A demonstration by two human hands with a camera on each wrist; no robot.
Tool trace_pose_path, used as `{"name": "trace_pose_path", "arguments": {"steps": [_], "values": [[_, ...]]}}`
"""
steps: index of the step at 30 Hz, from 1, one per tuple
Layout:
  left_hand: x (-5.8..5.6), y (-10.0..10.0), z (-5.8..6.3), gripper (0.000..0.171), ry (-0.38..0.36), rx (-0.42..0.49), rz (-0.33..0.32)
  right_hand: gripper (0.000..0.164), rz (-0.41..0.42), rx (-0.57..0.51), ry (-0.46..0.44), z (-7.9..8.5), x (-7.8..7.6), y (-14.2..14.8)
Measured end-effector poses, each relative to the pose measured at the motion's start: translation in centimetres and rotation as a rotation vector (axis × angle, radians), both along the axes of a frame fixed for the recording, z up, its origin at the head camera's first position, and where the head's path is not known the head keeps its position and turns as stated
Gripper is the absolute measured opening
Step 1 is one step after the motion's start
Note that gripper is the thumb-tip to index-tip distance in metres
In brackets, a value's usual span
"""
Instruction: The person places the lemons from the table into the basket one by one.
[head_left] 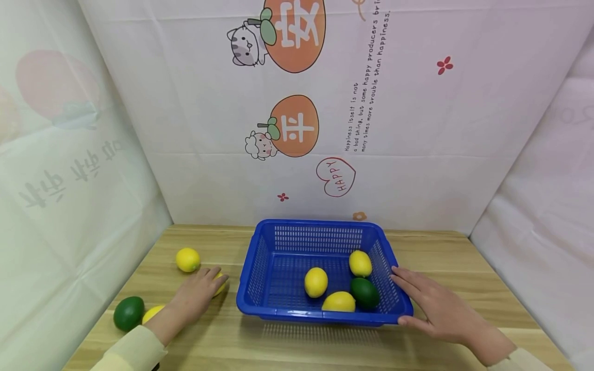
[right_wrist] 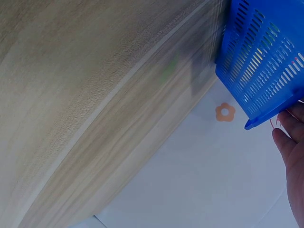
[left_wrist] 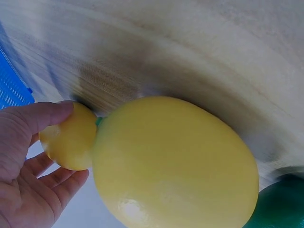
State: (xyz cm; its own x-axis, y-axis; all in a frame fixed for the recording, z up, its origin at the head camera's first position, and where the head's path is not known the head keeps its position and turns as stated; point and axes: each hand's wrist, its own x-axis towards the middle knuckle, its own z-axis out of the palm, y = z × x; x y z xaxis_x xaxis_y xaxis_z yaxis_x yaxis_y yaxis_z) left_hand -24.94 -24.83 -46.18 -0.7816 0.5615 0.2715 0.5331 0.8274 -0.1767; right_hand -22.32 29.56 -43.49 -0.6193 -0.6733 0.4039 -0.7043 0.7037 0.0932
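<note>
A lemon point(left_wrist: 69, 137) sits at the left hand point(head_left: 197, 291) on the tabletop point(head_left: 464, 273), between a blue basket point(head_left: 320, 223) and the left edge. The left wrist view shows that grip narrowed round it, thumb on one side and fingers on the other. The right hand point(head_left: 441, 309) has a wide grip, fingers extended against the basket's right rim.

The lemon looks like smooth, glossy plastic: probably light, stiff and hard to bruise, but a little slippery and apt to roll. Its broad middle should suit thumb and fingertips better than the pointed ends. The basket seems thin, light plastic that could slide if nudged; its rim is the natural hold. Inside lie three lemons point(head_left: 316, 282) and a green fruit point(head_left: 364, 293). Near the tabletop's left edge are another green fruit point(head_left: 129, 313) and two loose lemons point(head_left: 187, 259).

No brand shows on fruit or basket. The back sheet point(head_left: 408, 170) reads "Happiness itself is not a bad thing, but some happy producers", the line's end cut off, then "many times more trouble than happiness." A heart says "HAPPY"; orange fruit drawings carry 安 and 平. Lettering on the left sheet point(head_left: 134, 180) is too faint to read surely.
</note>
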Motion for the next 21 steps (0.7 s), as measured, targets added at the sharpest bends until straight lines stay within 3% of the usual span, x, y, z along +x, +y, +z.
{"name": "trace_pose_path", "arguments": {"steps": [8,15,21], "values": [[-0.44,-0.30,-0.58,0.048,0.009,-0.007,-0.009,0.076,0.015,-0.004,0.002,-0.02,-0.04,0.02],[-0.09,-0.05,-0.09,0.048,-0.014,-0.013,0.010,0.076,0.021,-0.005,0.001,0.00,-0.05,0.00],[-0.21,-0.22,-0.38,0.045,0.007,-0.009,0.005,0.077,-0.003,0.008,-0.006,0.07,0.01,-0.02]]}}
